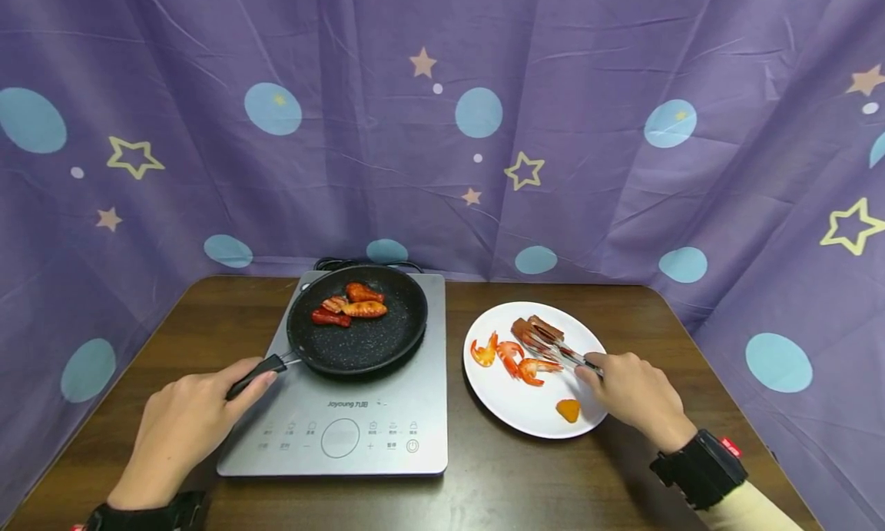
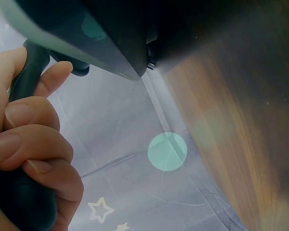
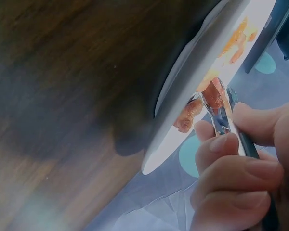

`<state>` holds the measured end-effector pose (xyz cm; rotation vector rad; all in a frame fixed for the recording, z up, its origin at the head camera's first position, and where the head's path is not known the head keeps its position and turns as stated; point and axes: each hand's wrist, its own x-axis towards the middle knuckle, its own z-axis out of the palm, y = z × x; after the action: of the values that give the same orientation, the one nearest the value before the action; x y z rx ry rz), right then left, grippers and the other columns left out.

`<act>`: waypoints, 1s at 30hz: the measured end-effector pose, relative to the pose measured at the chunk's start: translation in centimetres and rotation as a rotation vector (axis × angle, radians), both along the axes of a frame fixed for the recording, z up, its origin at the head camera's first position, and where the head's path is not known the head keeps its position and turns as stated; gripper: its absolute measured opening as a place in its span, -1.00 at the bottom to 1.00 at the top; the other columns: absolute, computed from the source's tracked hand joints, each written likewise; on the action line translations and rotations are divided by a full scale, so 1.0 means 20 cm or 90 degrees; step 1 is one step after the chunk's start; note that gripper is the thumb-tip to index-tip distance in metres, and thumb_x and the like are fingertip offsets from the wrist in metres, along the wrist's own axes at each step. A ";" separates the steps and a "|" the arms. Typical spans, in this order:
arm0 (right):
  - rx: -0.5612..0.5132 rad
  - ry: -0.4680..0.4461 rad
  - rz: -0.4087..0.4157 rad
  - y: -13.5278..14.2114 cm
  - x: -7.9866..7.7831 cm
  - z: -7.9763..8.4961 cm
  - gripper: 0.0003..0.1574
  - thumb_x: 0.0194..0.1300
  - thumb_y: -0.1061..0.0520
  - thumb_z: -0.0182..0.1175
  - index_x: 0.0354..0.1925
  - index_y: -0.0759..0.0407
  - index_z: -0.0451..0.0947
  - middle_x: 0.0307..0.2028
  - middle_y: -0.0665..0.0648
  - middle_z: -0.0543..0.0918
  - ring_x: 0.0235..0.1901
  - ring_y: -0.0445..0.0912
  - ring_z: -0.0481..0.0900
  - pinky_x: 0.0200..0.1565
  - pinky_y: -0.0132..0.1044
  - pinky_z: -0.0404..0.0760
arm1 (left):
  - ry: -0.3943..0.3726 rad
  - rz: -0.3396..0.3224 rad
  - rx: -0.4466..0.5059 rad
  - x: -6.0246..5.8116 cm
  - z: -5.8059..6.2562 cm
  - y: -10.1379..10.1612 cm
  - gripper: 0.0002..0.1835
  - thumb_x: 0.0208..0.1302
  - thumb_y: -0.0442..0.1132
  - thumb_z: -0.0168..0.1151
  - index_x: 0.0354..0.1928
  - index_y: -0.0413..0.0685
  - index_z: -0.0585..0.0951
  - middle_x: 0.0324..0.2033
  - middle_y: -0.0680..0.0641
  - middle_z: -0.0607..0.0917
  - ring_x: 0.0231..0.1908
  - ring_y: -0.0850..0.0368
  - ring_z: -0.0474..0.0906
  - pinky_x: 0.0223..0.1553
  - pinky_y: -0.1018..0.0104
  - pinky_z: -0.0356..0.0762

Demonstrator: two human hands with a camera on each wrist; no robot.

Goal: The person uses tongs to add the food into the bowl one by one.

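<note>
My left hand (image 1: 185, 417) grips the black handle (image 2: 31, 72) of a frying pan (image 1: 366, 346) over the induction cooker (image 1: 293, 454). Inside the pan's far left part lie several reddish-brown pieces of food, among them a drumstick (image 1: 362, 293) and a wing (image 1: 365, 309). On the right, my right hand (image 1: 639, 393) holds metal tongs (image 1: 568, 355) with dark handles over a white plate (image 1: 498, 406). The tongs' tips are at two brown meat pieces (image 1: 546, 329) at the plate's far side; in the right wrist view one brown piece (image 3: 213, 94) shows between the arms.
Three orange shrimp (image 1: 510, 357) and a small orange nugget (image 1: 568, 410) also lie on the plate. A black cord (image 1: 332, 263) runs behind the cooker. The wooden table (image 1: 477, 485) ends at a purple curtain (image 1: 387, 170) along the back and sides.
</note>
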<state>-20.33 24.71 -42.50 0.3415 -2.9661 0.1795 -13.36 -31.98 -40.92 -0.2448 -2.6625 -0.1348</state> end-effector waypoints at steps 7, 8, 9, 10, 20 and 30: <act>0.027 0.028 0.012 0.00 0.01 0.00 -0.55 0.29 -0.26 0.17 -0.07 0.01 0.62 -0.46 0.15 0.63 -0.58 0.02 0.53 -0.67 0.00 0.40 | -0.008 0.004 0.000 0.00 0.00 0.00 -0.55 0.24 0.25 0.18 0.03 0.19 0.62 -0.88 0.19 0.17 -0.82 0.23 0.06 -0.85 0.27 0.00; 0.031 0.031 0.014 0.00 0.01 0.00 -0.55 0.29 -0.26 0.17 -0.08 0.01 0.62 -0.48 0.15 0.62 -0.59 0.03 0.53 -0.67 0.00 0.39 | -0.009 0.003 0.001 0.00 0.00 0.00 -0.55 0.24 0.25 0.19 0.03 0.19 0.62 -0.88 0.19 0.17 -0.82 0.23 0.07 -0.85 0.27 0.01; 0.036 0.037 0.015 0.00 0.01 0.00 -0.56 0.29 -0.25 0.18 -0.09 0.01 0.62 -0.49 0.14 0.62 -0.59 0.03 0.53 -0.67 0.01 0.40 | -0.010 0.004 0.001 0.00 0.00 0.00 -0.55 0.24 0.25 0.18 0.03 0.18 0.62 -0.88 0.19 0.18 -0.82 0.23 0.07 -0.85 0.27 0.01; 0.040 0.042 0.015 0.00 0.01 0.00 -0.56 0.28 -0.25 0.18 -0.10 0.01 0.62 -0.50 0.14 0.62 -0.59 0.04 0.53 -0.67 0.01 0.40 | -0.012 0.004 0.002 0.00 0.00 0.00 -0.55 0.25 0.25 0.18 0.04 0.18 0.62 -0.87 0.19 0.19 -0.82 0.23 0.07 -0.85 0.27 0.01; 0.047 0.060 0.024 -0.02 0.00 -0.01 -0.54 0.27 -0.25 0.20 -0.08 0.03 0.63 -0.49 0.16 0.63 -0.60 0.02 0.53 -0.67 -0.01 0.42 | -0.010 0.004 0.001 0.00 0.00 0.00 -0.54 0.24 0.26 0.18 0.04 0.18 0.63 -0.88 0.19 0.19 -0.82 0.23 0.07 -0.85 0.27 0.01; 0.035 0.050 0.022 0.00 0.00 -0.01 -0.54 0.29 -0.25 0.18 -0.04 0.00 0.63 -0.41 0.18 0.66 -0.55 0.05 0.57 -0.66 0.03 0.43 | -0.010 0.002 0.003 0.00 0.00 0.00 -0.54 0.25 0.25 0.18 0.04 0.18 0.63 -0.88 0.20 0.18 -0.83 0.24 0.06 -0.85 0.27 0.00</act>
<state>-20.32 24.64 -42.79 0.3963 -2.8929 0.0870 -13.40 -32.05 -40.95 -0.2391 -2.6785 -0.1419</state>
